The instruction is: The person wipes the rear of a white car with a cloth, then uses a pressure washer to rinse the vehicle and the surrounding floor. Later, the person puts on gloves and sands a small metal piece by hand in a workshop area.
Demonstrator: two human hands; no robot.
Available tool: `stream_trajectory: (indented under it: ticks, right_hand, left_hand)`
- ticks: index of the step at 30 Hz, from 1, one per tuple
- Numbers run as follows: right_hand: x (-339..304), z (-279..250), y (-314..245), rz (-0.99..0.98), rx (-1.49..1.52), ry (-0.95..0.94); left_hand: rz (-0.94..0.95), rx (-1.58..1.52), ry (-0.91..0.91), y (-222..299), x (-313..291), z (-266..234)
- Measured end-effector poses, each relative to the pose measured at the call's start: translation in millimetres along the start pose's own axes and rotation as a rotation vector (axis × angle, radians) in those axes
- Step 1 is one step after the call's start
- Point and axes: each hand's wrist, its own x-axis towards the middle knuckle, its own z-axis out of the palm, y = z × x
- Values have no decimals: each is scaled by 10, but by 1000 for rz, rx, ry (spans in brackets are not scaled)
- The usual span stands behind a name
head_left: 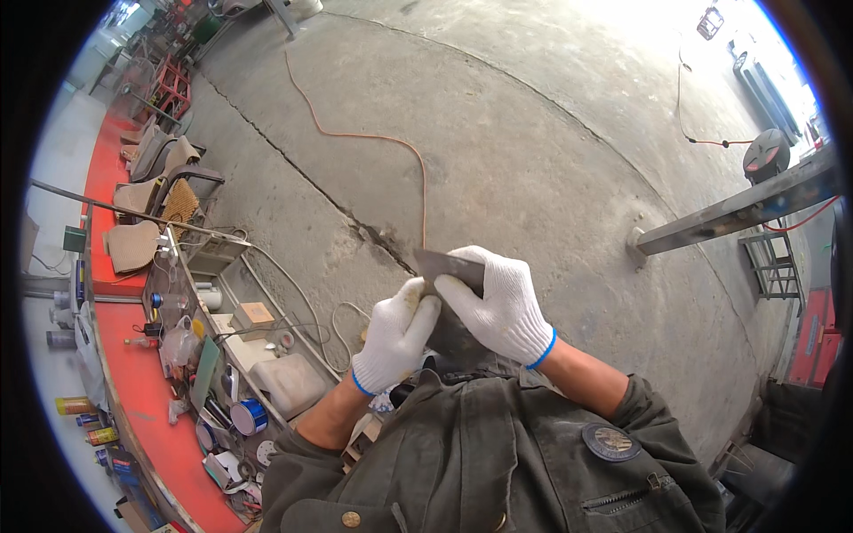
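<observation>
Both my hands wear white knit gloves with blue cuffs and are close together in front of my dark jacket. Between them is a thin, dark grey sheet (447, 266) that looks like sandpaper. My left hand (397, 336) pinches its left side, thumb up. My right hand (503, 300) grips the upper right part, its thumb lying across the face. Below the thumbs, a darker part of the sheet (456, 338) hangs down toward the jacket. Whether it is folded or two pieces, I cannot tell.
At my left stands a cluttered workbench (293, 384) with a blue tape roll (249, 416) and several loose items. Seats (133, 244) lie beyond it. An orange cord (373, 136) crosses the cracked concrete floor. A metal post (729, 213) slants in at the right, near a hose reel (766, 156).
</observation>
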Motion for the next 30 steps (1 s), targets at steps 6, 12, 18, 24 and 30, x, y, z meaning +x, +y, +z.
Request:
stream_trajectory:
  ticks: [6, 12, 18, 24, 30]
  right_hand:
    - [-17, 68, 75, 125, 33, 160]
    - [-44, 194, 122, 112, 5, 197]
    - [-75, 239, 90, 55, -54, 158]
    - [104, 245, 62, 77, -27, 126]
    - [171, 405, 167, 195, 68, 199]
  left_hand:
    - [116, 43, 244, 11, 109, 97]
    - [150, 219, 305, -66, 103, 152]
    - [266, 265, 131, -154, 67, -24]
    - [221, 132, 189, -199, 122, -86]
    - [271, 110, 338, -239, 187, -119]
